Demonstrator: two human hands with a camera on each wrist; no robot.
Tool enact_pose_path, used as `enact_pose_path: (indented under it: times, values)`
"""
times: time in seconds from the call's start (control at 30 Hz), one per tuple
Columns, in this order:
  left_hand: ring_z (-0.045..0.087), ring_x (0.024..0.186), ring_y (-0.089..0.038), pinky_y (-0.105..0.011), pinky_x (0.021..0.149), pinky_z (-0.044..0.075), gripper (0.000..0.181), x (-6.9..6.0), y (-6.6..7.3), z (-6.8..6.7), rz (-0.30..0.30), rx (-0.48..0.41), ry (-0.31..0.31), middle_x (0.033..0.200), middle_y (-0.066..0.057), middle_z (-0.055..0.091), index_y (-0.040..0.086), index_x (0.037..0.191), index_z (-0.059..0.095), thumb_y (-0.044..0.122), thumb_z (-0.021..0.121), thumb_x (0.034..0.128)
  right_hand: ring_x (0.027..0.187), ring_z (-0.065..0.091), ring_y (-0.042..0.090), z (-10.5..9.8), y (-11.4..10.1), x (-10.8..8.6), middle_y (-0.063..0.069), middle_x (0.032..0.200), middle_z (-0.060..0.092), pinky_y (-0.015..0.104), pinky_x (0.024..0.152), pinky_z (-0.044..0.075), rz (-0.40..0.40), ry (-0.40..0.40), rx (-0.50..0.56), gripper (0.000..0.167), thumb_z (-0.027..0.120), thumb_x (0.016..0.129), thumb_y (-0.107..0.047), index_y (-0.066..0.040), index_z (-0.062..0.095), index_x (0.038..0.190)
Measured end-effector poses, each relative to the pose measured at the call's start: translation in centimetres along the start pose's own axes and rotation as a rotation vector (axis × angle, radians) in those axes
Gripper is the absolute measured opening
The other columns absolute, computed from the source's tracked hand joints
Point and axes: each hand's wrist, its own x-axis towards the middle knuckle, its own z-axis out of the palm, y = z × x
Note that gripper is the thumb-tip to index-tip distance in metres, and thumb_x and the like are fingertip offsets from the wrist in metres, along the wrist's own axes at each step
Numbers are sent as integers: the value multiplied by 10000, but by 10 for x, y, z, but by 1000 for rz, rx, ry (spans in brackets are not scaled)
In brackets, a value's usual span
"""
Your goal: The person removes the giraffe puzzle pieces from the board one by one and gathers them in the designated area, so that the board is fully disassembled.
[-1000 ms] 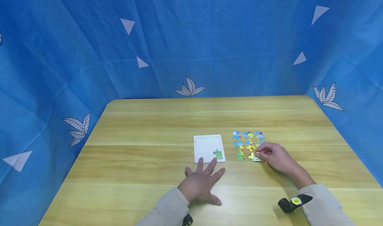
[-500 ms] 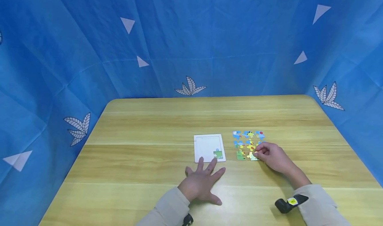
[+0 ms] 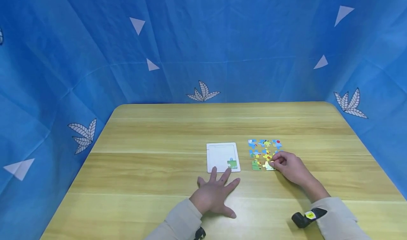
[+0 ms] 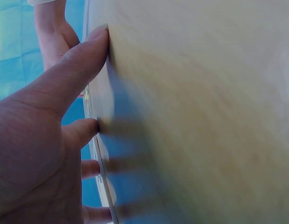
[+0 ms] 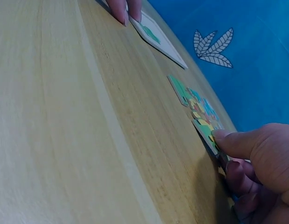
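A square white puzzle board lies on the table in the head view, with a green puzzle piece in its lower right corner. My left hand rests with fingers spread, fingertips at the board's near edge. To the right, my right hand pinches a pale green and yellow puzzle piece at the near right of a group of loose pieces. In the right wrist view the thumb lies on top of that piece, the other fingers curled below. Part of the piece is hidden by the fingers.
Several loose puzzle pieces in blue, yellow and green lie in rows beside the board. The wooden table has rounded far corners. A blue curtain with leaf and triangle prints hangs around it.
My right hand has shifted slightly left with the pinched puzzle piece, closer to the neighbouring piece. The left hand and the board stay where they were.
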Motion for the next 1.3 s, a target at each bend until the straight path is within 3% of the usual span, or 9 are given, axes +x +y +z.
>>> enact_pose_path:
  times: [0.83,1.3]
  values:
    - [125,1426,-403,-700,902,302,1017,-2,1,1,-7,-8,5,1594,76,52,456,1478,164,725,662,634,700,571,110,1,-1,-1,15,798,624,246,642,454,8,18,-34,141,673,862,-139,-30,636,944]
    - [117,1427,-403,-696,900,312,1024,-1,1,1,-6,16,6,1596,72,32,457,1482,135,743,638,637,727,549,128,-1,-8,4,40,839,633,253,645,453,-38,42,-7,170,642,896,-174,-27,630,980]
